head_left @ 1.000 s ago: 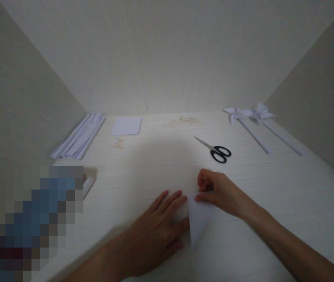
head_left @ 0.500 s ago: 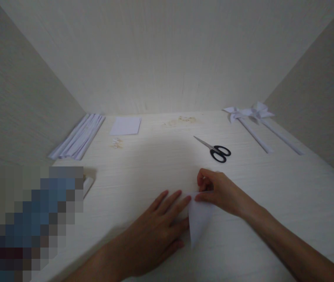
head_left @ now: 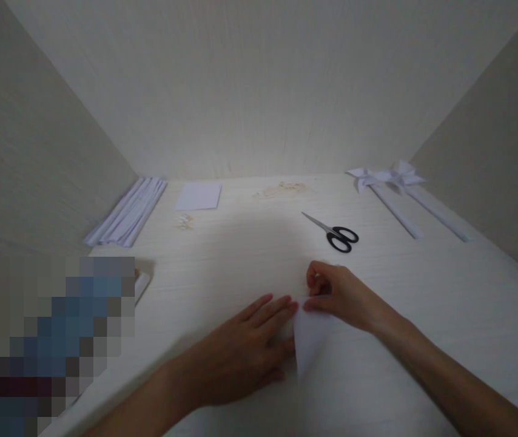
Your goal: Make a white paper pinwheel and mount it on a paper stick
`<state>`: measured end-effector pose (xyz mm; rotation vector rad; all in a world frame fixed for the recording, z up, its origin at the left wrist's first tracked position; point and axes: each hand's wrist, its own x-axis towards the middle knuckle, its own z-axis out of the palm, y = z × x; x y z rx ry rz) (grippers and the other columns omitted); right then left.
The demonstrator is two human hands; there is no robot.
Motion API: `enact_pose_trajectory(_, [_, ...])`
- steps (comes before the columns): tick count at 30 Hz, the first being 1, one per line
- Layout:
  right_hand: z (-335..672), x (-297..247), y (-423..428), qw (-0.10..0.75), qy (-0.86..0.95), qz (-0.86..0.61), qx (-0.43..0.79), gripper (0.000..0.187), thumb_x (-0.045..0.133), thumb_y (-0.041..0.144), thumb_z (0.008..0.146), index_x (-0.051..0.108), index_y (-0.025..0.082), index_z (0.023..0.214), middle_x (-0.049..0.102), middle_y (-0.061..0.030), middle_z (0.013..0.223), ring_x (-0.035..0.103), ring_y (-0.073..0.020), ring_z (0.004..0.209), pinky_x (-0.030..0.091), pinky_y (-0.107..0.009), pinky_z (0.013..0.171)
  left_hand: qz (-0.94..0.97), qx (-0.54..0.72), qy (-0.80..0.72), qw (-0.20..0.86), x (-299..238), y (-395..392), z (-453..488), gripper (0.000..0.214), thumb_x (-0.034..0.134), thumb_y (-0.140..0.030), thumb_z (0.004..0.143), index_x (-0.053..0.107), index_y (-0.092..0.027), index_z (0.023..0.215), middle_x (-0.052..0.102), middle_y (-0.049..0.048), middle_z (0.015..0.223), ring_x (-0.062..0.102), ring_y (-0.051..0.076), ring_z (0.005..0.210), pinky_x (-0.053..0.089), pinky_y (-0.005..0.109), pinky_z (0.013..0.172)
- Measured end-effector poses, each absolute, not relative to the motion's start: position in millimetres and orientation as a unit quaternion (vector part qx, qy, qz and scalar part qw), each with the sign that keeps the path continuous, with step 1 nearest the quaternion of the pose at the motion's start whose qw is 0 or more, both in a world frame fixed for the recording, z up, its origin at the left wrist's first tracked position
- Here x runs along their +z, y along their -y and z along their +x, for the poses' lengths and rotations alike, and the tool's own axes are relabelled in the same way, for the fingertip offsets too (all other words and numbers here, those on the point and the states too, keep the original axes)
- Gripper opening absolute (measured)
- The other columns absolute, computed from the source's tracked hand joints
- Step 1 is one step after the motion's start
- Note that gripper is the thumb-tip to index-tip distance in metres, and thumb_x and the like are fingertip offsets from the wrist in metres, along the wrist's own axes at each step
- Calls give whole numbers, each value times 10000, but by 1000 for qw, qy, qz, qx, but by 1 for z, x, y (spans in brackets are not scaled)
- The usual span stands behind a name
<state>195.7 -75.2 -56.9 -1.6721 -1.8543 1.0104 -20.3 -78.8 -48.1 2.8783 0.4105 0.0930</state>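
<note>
A white sheet of paper [head_left: 309,340], folded to a triangle, lies on the pale wooden table [head_left: 241,261] near the front. My left hand [head_left: 245,355] lies flat on its left part, fingers stretched out and pressing it down. My right hand [head_left: 338,294] pinches the paper's upper corner between thumb and fingers, right beside my left fingertips.
Black-handled scissors [head_left: 336,233] lie just beyond my right hand. Two white paper pinwheels on sticks [head_left: 395,188] rest at the back right. A bundle of white paper sticks [head_left: 127,209], a small white square sheet [head_left: 198,196] and some small pins [head_left: 185,221] lie at the back left.
My hands have barely shifted; the left fingertips have crept slightly right toward the fold's top corner. The view has tilted a little.
</note>
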Motion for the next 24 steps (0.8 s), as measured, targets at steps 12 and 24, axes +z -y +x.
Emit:
enact_pose_trajectory(12, [197,-58,75,224,685,-594,358,217,665,174,583,461,198,653,569,31,577,535,-111,541,365,-207,499,981,18,-148,121,-48,71,-18,407,296,-138,843,340,-126,1248,420,82,1296,278,129,1246,175,310,1058])
enact_pose_trajectory(24, [198,-54,75,164,759,-571,267,153,652,249,648,558,193,755,608,20,626,563,-131,584,391,-246,573,983,19,-156,92,-50,78,-18,383,322,-222,851,396,-200,1226,362,66,1336,265,173,1254,176,366,1052])
